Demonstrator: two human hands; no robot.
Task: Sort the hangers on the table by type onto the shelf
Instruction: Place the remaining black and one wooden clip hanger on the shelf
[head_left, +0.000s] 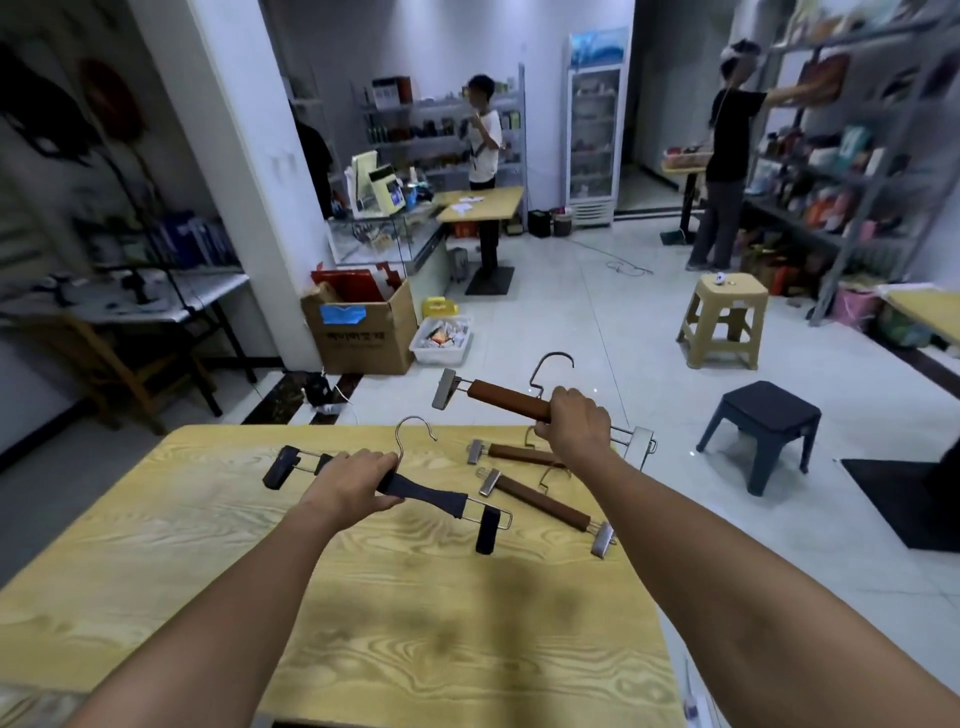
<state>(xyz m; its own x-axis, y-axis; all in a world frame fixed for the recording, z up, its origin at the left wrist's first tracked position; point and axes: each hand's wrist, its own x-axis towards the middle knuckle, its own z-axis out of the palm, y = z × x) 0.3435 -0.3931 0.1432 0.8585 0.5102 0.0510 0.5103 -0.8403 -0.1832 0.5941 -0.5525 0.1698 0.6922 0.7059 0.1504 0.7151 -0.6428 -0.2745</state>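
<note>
My left hand (353, 480) grips the bar of a black clip hanger (428, 493), lifted just above the yellow wooden table (363, 597). Its metal hook stands up beside my knuckles. My right hand (576, 426) grips a brown wooden clip hanger (506, 397) and holds it in the air over the table's far right corner. Two more brown clip hangers lie on the table: one (519, 453) partly hidden under my right wrist, the other (543, 504) lying slantwise nearer to me.
A metal shelf rack (857, 171) with goods stands at the right wall, with a person reaching into it. A tan stool (724, 322) and a dark stool (763, 426) stand on the tiled floor. A cardboard box (363, 332) sits beyond the table.
</note>
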